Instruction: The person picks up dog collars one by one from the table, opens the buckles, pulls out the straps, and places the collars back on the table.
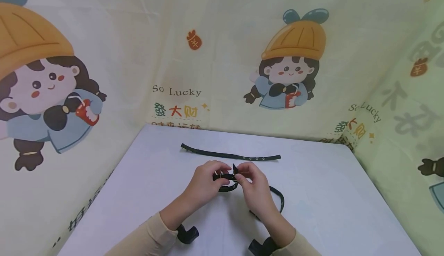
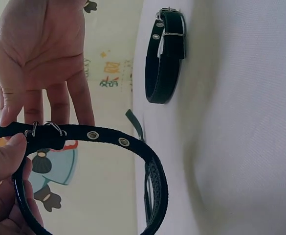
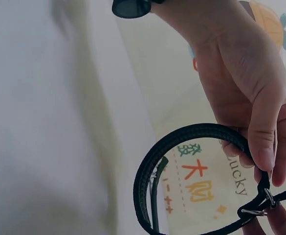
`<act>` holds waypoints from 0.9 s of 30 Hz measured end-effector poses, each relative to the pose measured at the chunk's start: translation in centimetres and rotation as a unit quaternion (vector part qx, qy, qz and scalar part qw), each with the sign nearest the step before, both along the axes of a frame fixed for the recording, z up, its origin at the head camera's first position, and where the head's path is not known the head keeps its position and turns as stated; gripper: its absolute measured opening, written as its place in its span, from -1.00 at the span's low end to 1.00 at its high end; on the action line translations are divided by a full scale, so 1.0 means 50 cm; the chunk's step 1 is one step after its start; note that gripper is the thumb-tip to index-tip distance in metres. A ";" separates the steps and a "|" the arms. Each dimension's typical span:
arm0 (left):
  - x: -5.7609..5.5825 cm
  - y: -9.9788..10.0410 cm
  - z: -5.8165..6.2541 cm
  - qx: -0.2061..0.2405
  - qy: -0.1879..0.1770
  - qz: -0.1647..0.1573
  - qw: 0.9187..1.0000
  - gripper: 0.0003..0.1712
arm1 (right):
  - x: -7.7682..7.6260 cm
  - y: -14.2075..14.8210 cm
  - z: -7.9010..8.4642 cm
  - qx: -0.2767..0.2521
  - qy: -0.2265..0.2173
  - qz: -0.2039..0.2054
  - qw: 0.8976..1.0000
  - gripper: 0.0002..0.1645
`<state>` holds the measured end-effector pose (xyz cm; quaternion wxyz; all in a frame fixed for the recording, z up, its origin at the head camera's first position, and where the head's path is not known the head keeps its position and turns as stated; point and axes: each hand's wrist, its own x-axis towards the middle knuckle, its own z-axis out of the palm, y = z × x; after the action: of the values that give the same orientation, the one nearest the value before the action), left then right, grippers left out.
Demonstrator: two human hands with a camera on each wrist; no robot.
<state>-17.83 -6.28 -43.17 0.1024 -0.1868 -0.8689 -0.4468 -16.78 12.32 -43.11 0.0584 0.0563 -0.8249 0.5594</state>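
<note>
Both hands hold a black strap bent into a loop, a collar [image 1: 225, 177] with a metal buckle and eyelets, above the table. My left hand [image 1: 205, 181] pinches it between thumb and fingers on the left side. Opposite it, my right hand [image 1: 256, 186] pinches the strap close to the buckle [image 3: 253, 213], thumb pressed on it. A short strap end [image 1: 235, 168] sticks up between the two hands. In the left wrist view, the collar's eyelets [image 2: 93, 135] show beside the buckle, and the loop hangs down past the fingers.
A second collar [image 1: 230, 155] lies stretched out on the white table [image 1: 329, 194], beyond the hands. Another, buckled into a loop [image 2: 165, 73], rests to the right, partly hidden by the right forearm in the head view. Printed cloth [image 1: 222, 71] hangs around the table.
</note>
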 end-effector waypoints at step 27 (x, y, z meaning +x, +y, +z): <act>-0.004 0.001 -0.005 0.007 0.022 0.001 1.000 -0.70 | -0.009 -0.002 -0.018 -0.156 -0.052 0.000 0.986 -0.81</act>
<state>-18.03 -6.23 -43.40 0.1236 -0.1954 -0.8635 -0.4482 -17.21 12.23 -44.02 0.0234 0.0177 -0.7297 0.6831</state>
